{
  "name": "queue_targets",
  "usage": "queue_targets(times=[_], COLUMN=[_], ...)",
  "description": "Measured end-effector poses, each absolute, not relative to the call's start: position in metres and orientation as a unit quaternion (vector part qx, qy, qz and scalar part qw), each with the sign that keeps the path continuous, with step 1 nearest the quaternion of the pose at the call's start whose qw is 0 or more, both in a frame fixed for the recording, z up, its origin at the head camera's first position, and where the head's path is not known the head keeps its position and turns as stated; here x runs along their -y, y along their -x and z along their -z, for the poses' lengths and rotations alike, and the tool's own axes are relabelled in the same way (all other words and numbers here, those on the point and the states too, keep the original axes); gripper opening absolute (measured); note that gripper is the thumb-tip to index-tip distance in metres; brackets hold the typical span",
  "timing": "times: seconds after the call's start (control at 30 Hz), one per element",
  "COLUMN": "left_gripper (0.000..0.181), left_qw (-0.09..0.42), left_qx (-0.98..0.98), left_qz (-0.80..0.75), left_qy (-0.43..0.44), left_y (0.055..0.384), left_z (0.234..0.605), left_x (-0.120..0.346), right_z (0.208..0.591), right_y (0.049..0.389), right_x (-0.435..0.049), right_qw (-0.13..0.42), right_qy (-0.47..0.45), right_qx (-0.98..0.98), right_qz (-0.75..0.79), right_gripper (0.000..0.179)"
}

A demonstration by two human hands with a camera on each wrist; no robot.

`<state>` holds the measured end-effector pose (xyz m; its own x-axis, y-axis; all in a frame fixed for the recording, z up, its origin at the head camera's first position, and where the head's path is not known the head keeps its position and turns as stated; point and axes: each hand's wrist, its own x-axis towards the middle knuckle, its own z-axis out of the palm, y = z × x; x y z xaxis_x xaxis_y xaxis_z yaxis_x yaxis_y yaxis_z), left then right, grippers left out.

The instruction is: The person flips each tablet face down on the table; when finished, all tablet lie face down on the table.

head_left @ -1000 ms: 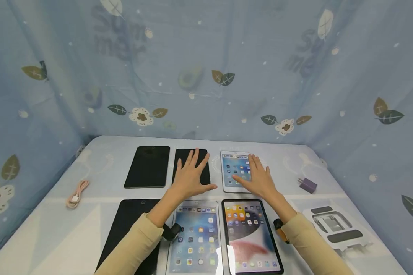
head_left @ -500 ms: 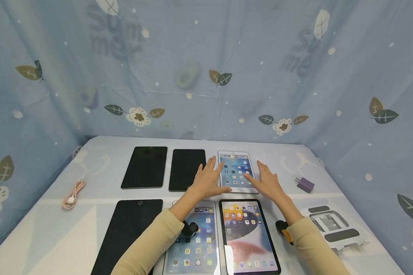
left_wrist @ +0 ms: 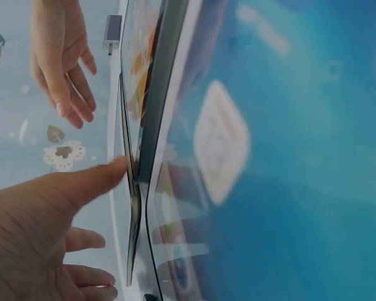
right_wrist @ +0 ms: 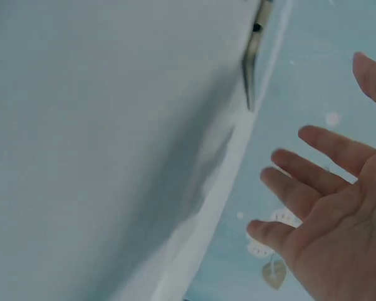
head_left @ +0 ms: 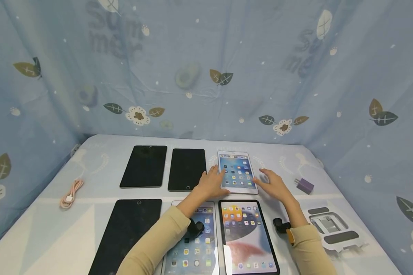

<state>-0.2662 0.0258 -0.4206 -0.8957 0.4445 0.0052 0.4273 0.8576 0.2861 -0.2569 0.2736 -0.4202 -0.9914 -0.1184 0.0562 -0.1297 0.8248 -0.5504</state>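
Observation:
A small white tablet (head_left: 234, 173) with a lit screen of app icons lies flat at the back right of the group. My left hand (head_left: 210, 185) is at its left edge, fingers forward and thumb toward the near edge; contact is hard to tell. On the other side, my right hand (head_left: 275, 185) is spread beside the right edge, thumb tip close to it. In the left wrist view the left thumb (left_wrist: 91, 182) extends toward the tablet's thin edge. The right wrist view has the right hand (right_wrist: 348, 213) with fingers apart, holding nothing.
Left of the white tablet lie two dark tablets (head_left: 187, 170) (head_left: 144, 167). In front are a black tablet (head_left: 129, 225), a larger white tablet (head_left: 192, 259) and a black-framed lit tablet (head_left: 249, 236). A pink cable (head_left: 71, 194), purple charger (head_left: 304, 186) and white stand (head_left: 334, 227) flank them.
My left hand has moved right, from over a dark tablet to the small white tablet's left edge. My right hand has drawn off that tablet's screen to its right side.

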Motion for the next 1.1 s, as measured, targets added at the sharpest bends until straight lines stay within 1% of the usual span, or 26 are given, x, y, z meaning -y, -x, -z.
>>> queue_targets(times=[0.13, 0.3, 0.5, 0.63, 0.73, 0.93, 1.03, 1.1], left_gripper=[0.08, 0.078, 0.076, 0.075, 0.074, 0.073, 0.073, 0.072], left_qw=[0.055, 0.075, 0.081, 0.077, 0.077, 0.072, 0.075, 0.073], left_qx=[-0.962, -0.962, -0.961, -0.961, -0.96, -0.961, -0.959, -0.956], left_qz=[-0.151, -0.147, -0.15, -0.157, -0.158, -0.156, -0.163, -0.172], left_qy=[-0.222, -0.219, -0.219, -0.215, -0.216, -0.216, -0.221, -0.225], left_y=[0.267, 0.267, 0.266, 0.264, 0.264, 0.264, 0.262, 0.262], left_z=[0.421, 0.426, 0.432, 0.433, 0.434, 0.436, 0.435, 0.435], left_x=[-0.028, -0.033, -0.035, -0.032, -0.031, -0.03, -0.03, -0.029], right_z=[0.419, 0.425, 0.441, 0.445, 0.444, 0.435, 0.431, 0.428], right_y=[0.259, 0.26, 0.26, 0.26, 0.259, 0.26, 0.262, 0.262], right_x=[-0.275, -0.277, -0.273, -0.266, -0.262, -0.261, -0.264, -0.266], right_qw=[0.002, -0.022, -0.047, -0.063, -0.086, -0.156, -0.171, -0.17], right_qy=[-0.052, -0.047, -0.052, -0.048, -0.037, -0.023, 0.0, 0.008], right_qx=[0.953, 0.955, 0.957, 0.949, 0.932, 0.858, 0.817, 0.794], right_qz=[-0.297, -0.292, -0.283, -0.306, -0.351, -0.489, -0.551, -0.584], right_gripper=[0.068, 0.067, 0.069, 0.069, 0.068, 0.065, 0.062, 0.061])
